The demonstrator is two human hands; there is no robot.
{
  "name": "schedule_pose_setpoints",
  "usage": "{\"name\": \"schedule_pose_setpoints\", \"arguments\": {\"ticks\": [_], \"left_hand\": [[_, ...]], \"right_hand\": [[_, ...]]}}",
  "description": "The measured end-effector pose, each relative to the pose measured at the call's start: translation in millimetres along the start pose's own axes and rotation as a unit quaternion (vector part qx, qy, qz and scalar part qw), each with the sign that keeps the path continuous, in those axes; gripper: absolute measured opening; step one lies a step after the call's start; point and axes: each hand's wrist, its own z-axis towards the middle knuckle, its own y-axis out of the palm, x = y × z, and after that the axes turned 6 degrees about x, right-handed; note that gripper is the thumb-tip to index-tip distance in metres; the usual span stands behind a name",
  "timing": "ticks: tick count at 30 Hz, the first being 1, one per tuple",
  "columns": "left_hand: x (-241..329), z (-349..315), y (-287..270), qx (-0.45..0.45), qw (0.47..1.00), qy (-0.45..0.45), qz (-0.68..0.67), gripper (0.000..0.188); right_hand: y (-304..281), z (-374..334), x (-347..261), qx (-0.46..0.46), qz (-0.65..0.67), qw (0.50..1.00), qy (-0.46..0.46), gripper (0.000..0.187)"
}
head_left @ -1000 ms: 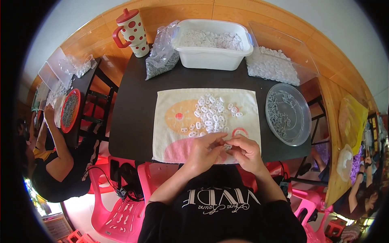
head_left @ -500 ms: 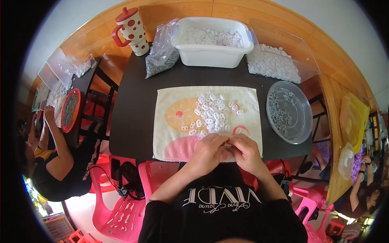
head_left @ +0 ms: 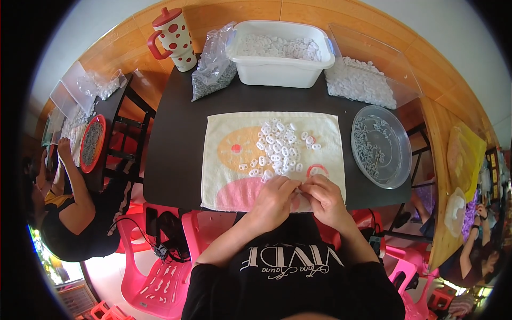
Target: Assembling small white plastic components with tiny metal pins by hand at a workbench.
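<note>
My left hand [head_left: 274, 200] and my right hand [head_left: 325, 199] meet fingertip to fingertip over the near edge of a cream towel [head_left: 234, 183]. Both are closed in a pinch; whatever is between the fingers is too small and covered to name. Just beyond them lies a loose pile of small white oval plastic pieces [head_left: 277, 149], each with two holes. A few of these pieces sit apart, right of the pile and at its lower left. The towel carries orange and pink printed shapes.
At the back stand a spotted tumbler [head_left: 177, 42], a clear bag of grey bits [head_left: 213, 80], a white tub [head_left: 282, 73] and a clear bin of white pieces [head_left: 360, 85]. A round clear tray [head_left: 394, 154] of small grey parts is at right. People work at both sides.
My fingertips have shifted slightly against each other, and the small pale bit seen between them is now more covered. The pile and containers stay put.
</note>
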Motion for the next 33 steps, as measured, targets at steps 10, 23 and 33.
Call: {"name": "schedule_pose_setpoints", "arguments": {"ticks": [10, 23, 33], "left_hand": [[-0.9, -1.5, -5.5, 0.009, 1.000, -0.009, -0.020, 0.023], [4.5, -4.8, -5.9, 0.025, 1.000, -0.014, -0.001, 0.036], [5.3, 5.3, -17.0, -0.108, 0.992, 0.057, 0.003, 0.061]], "right_hand": [[-1.7, 5.4, -1.8, -0.014, 0.005, 0.999, -0.032, 0.029], [-1.8, -1.4, -0.7, -0.047, -0.057, 0.990, -0.116, 0.030], [-3.1, -0.4, -3.0, -0.073, -0.080, 0.986, -0.126, 0.021]]}}
